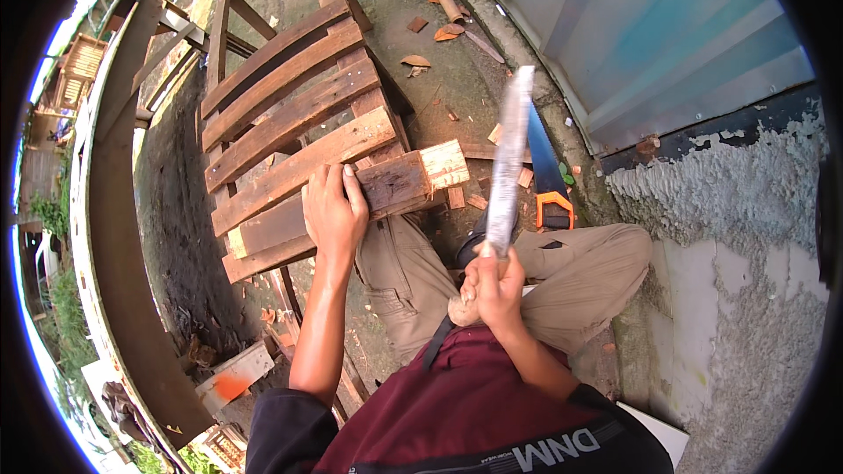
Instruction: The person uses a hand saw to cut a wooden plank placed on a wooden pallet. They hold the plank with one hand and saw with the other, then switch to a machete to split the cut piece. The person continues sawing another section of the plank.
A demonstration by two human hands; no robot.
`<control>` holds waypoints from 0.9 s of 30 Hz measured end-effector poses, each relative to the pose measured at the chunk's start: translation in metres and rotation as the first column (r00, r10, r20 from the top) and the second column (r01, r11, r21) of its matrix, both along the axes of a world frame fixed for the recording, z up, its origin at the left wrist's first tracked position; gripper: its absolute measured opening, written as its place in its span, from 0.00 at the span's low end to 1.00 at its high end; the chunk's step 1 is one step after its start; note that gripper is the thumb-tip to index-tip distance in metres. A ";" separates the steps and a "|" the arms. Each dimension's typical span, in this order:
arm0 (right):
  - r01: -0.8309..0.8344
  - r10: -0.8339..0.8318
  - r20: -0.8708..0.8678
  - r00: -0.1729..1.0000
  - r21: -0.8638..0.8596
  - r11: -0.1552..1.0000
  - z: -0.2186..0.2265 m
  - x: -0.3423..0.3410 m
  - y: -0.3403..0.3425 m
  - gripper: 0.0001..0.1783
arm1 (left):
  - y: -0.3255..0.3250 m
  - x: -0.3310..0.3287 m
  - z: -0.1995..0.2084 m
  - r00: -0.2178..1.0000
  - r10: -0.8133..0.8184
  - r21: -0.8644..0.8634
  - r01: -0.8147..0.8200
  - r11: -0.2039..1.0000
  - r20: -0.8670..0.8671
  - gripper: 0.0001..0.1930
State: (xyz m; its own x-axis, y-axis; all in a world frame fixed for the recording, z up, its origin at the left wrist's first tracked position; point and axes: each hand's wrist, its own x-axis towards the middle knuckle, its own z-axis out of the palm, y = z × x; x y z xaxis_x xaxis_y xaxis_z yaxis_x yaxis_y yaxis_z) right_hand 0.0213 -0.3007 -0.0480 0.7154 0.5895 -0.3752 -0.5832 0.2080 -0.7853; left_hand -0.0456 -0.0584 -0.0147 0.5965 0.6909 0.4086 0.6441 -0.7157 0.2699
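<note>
My left hand [335, 211] is closed over a dark wooden beam [395, 186], pressing it onto a slatted wooden pallet-like bench [294, 127]. The beam's right end is cut down to pale, fresh wood and juts past the slats. My right hand [493, 290] grips a machete [507, 158] by its rounded wooden handle. Its long grey blade points up and away, right of the beam's cut end and apart from it; motion blurs the blade slightly.
A handsaw [546, 167] with an orange and black handle lies on the ground by the wall, right of the machete. Wood chips [456, 197] and dry leaves [415, 61] litter the concrete. A metal sheet wall [650, 35] rises at right; a long curved-looking board [123, 237] stands at left.
</note>
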 end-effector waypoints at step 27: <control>0.029 -0.027 -0.039 0.999 0.030 0.999 0.024 0.000 -0.008 0.12 | 0.003 -0.005 0.000 0.999 -0.007 -0.045 0.006 0.999 -0.034 0.13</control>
